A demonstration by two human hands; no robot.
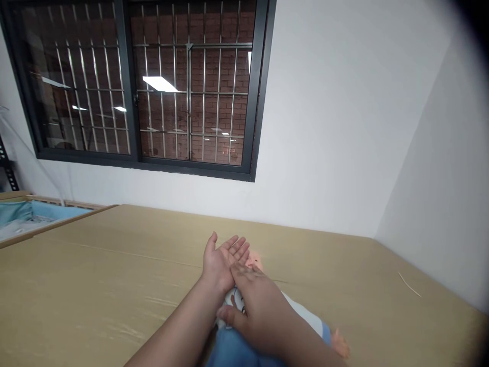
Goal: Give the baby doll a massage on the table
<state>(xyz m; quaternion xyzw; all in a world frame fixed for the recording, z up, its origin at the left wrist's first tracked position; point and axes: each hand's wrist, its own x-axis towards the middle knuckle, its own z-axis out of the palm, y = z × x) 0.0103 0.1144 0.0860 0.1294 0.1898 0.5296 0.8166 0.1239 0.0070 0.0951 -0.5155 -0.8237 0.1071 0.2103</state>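
A baby doll (301, 312) in a white top and blue bottoms lies on the light wooden table (95, 285), close in front of me. Its pink head (255, 261) peeks out beyond my fingers, and one small pink doll hand (340, 344) shows at the lower right. My left hand (220, 261) lies palm up with its fingers spread, right beside the doll's head, holding nothing. My right hand (260, 306) rests flat over the doll's chest. Its straight fingertips reach onto my left palm, and its thumb touches the white cloth. Most of the doll's body is hidden.
A white wall with a dark-framed barred window (145, 86) rises behind the table. A wooden-edged cot with light blue bedding (26, 216) stands at the far left. A thin pale strand (408, 285) lies on the table at the right, near the side wall.
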